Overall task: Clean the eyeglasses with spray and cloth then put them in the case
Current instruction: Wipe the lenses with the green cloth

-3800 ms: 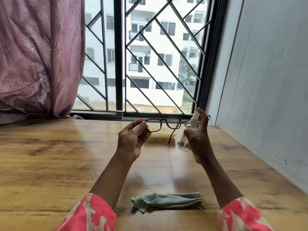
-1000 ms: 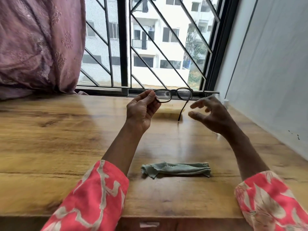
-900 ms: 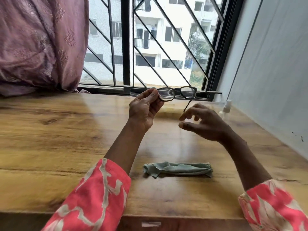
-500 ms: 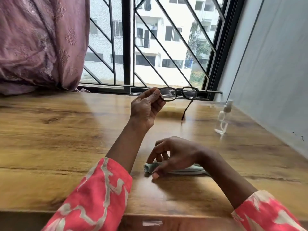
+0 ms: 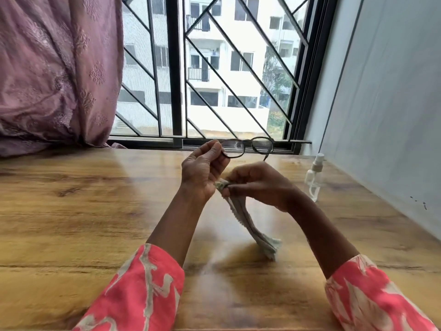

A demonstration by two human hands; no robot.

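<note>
One pair of eyeglasses (image 5: 247, 147), one cloth (image 5: 248, 223), one spray bottle (image 5: 314, 177), two hands. Left hand (image 5: 202, 170) pinches the glasses by their left end, lenses sticking out to its right, held up. Right hand (image 5: 260, 185) pinches the cloth's top; the rest hangs down to the wooden table (image 5: 71, 211). Bottle stands far right, near the wall.

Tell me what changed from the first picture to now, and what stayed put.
The right hand let go of the spray bottle, which now stands on the table by the wall. It then reached down, took hold of the cloth and lifted it toward the eyeglasses; the cloth's lower end hangs just above the table. The left hand holds the eyeglasses up by one end as before.
</note>
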